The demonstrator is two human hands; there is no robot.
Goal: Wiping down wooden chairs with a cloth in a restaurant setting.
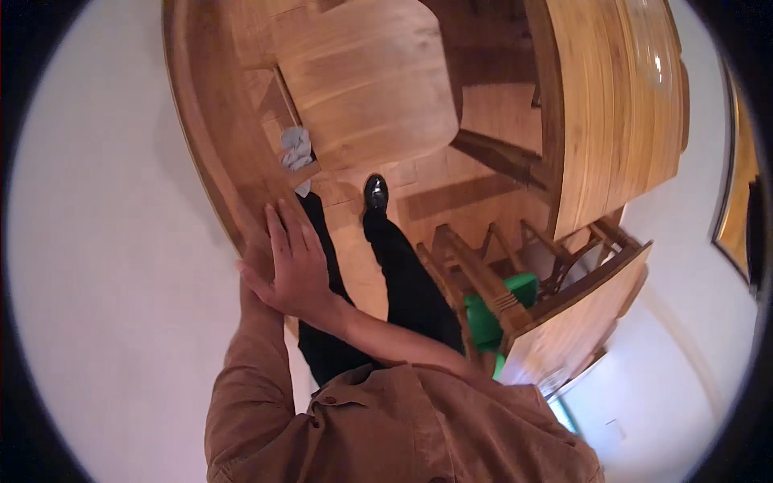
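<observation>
My right arm crosses in front of my body from the lower right. My right hand (299, 270) lies palm down with its fingers stretched out, over the near end of a long brown wooden piece (221, 113). Its thumb reaches across my left wrist. My left hand (256, 251) is at that same end of the wood, mostly covered by the right one, so its fingers are hidden. Just beyond the fingertips, a crumpled grey cloth (296, 146) is beside the corner of a wooden chair seat (370, 80).
A wooden table (608, 105) stands at the right, with another wooden seat or tabletop (564, 330) nearer me. Something green (487, 318) sits among wooden legs. My black shoe (376, 193) is on the tiled floor (419, 181). A white wall (88, 225) runs along the left.
</observation>
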